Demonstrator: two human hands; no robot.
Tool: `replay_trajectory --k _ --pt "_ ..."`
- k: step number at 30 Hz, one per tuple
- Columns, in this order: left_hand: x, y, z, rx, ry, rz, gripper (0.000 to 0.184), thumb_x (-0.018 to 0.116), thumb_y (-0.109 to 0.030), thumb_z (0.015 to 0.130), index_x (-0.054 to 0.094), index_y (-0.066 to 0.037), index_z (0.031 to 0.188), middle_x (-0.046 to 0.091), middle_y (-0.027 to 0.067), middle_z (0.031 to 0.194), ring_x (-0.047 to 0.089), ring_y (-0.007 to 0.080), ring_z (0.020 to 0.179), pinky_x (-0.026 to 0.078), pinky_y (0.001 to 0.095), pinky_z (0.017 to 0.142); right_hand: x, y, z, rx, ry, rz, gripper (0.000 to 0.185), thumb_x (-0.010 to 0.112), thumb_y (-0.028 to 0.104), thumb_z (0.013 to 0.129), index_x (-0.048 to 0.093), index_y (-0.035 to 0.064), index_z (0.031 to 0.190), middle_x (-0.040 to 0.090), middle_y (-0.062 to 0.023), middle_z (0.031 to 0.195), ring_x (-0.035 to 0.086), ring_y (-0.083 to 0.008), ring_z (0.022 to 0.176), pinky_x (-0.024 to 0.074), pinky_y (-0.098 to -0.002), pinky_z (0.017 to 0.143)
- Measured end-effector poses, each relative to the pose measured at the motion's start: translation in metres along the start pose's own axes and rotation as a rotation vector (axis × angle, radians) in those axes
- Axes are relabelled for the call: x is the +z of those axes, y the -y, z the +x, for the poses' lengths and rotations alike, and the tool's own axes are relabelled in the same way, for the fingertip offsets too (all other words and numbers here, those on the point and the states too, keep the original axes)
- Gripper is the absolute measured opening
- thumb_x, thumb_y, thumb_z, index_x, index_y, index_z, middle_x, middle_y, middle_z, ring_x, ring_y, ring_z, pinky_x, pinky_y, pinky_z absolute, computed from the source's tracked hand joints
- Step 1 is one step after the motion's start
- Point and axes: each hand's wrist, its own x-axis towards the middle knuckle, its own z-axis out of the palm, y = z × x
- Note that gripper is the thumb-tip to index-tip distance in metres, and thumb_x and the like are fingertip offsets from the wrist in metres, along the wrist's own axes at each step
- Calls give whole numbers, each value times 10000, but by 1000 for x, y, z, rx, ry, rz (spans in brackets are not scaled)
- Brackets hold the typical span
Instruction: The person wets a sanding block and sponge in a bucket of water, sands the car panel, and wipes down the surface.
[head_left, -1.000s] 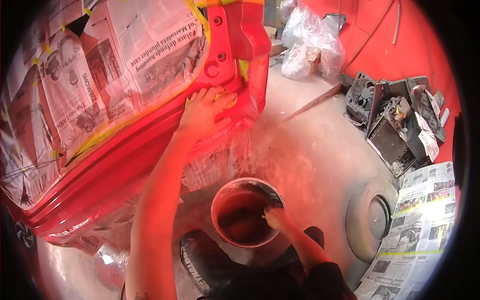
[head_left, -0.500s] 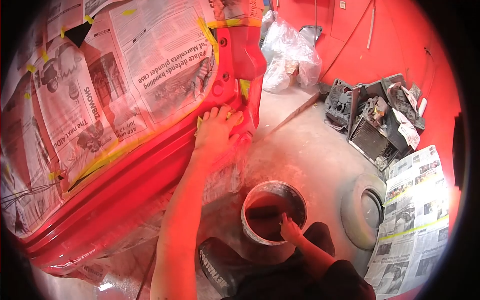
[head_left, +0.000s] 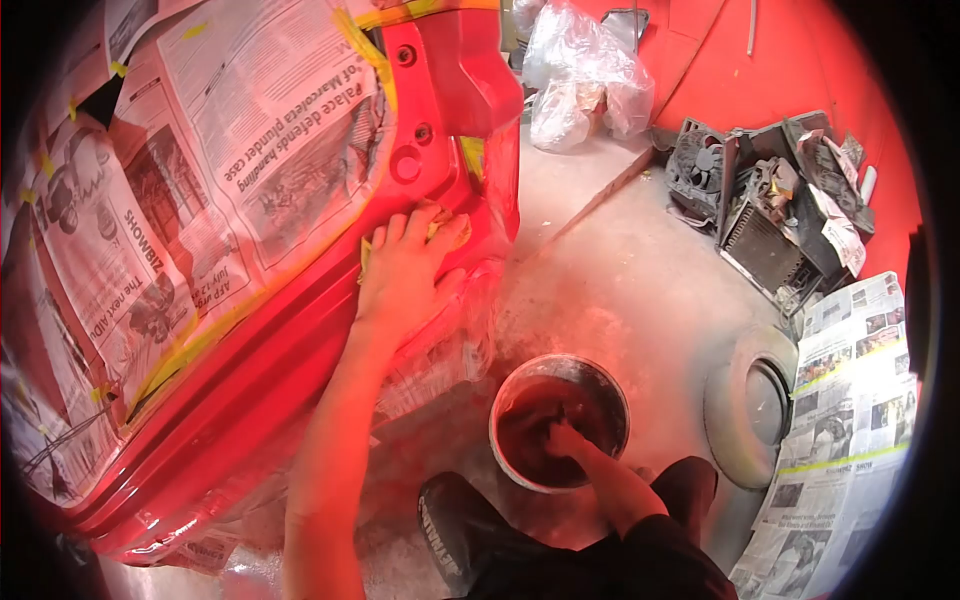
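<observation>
My left hand [head_left: 400,265] lies on a red car body panel [head_left: 300,320], fingers slightly apart, pressing a thin yellow sheet [head_left: 455,235] against it. Yellow edges show on both sides of the fingers; cloth or sandpaper, I cannot tell which. My right hand [head_left: 566,440] reaches down inside a round bucket [head_left: 497,440] of murky reddish-brown liquid. Its fingers look closed, but their tips are hard to see. A dark shape shows beside them in the bucket, and I cannot make out what they grip.
Newspaper [head_left: 290,110] masks the panel's opening, edged with yellow tape [head_left: 165,370]. A tyre [head_left: 725,400] and newspaper-covered board [head_left: 850,400] stand at right. Dusty car parts [head_left: 760,220] and a clear plastic bag [head_left: 590,75] lie farther back by the red wall.
My right hand has gone from the bucket's near rim deeper into it, and the dark block there is no longer plainly visible. My left hand stays on the panel; the view has shifted slightly.
</observation>
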Motion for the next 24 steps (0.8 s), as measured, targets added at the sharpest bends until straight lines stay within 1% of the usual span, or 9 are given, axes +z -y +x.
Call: replay_trajectory --k 1,4,6,8,13,15,19,21,24 --pt "-1 -2 0 -5 5 3 665 804 -304 800 593 -222 1425 526 81 1416 516 331 1203 427 487 988 -11 -1 6 -41 159 -32 503 581 330 958 599 -38 1299 590 -335 1339 530 -452 1324 462 -522 1091" --pt "-4 -7 1 -10 15 22 693 821 -330 780 597 -230 1428 520 79 1435 517 329 1204 424 482 987 63 -58 100 14 175 -230 434 589 299 954 639 7 1270 607 -250 1366 561 -305 1327 470 -440 1091" --pt "-7 -12 2 -40 52 56 716 835 -350 763 601 -218 1426 519 78 1443 520 328 1203 423 480 985 58 -67 104 -20 181 -26 393 581 271 956 653 10 1240 623 -229 1325 571 -292 1297 466 -422 1087" --pt "-7 -17 7 -51 75 89 737 849 -359 746 605 -201 1423 520 80 1446 526 332 1195 424 484 983 63 -82 110 -94 148 314 354 574 244 958 668 13 1209 639 -208 1283 581 -279 1266 463 -403 1082" --pt "0 -24 16 -84 121 176 743 879 -338 715 624 -150 1388 524 107 1440 551 361 1169 431 515 992 115 -111 122 -374 100 1141 274 554 175 964 703 20 1133 678 -155 1180 605 -246 1190 456 -357 1071" --pt "5 -23 17 -111 157 216 743 888 -324 701 624 -146 1372 521 122 1440 553 378 1177 430 532 999 134 -108 120 -412 153 1268 252 546 148 967 718 23 1103 693 -135 1138 615 -233 1160 452 -338 1066" --pt "7 -24 20 -122 212 290 790 893 -311 679 575 -144 1383 504 159 1448 535 403 1225 415 566 1016 110 -55 86 -287 440 1414 322 528 226 992 739 15 1114 722 -164 1113 659 -238 1128 466 -391 1069" --pt "9 -24 18 -98 241 334 824 883 -304 681 532 -146 1409 487 186 1455 520 419 1244 404 584 1023 117 -46 81 -397 481 1496 321 539 223 985 737 13 1123 722 -166 1122 663 -238 1117 474 -385 1057" --pt "12 -25 22 -73 278 377 838 868 -298 689 496 -146 1425 459 218 1466 500 441 1260 394 596 1030 155 -37 89 -575 524 1599 322 555 219 974 735 8 1138 721 -168 1135 670 -238 1102 486 -377 1039"
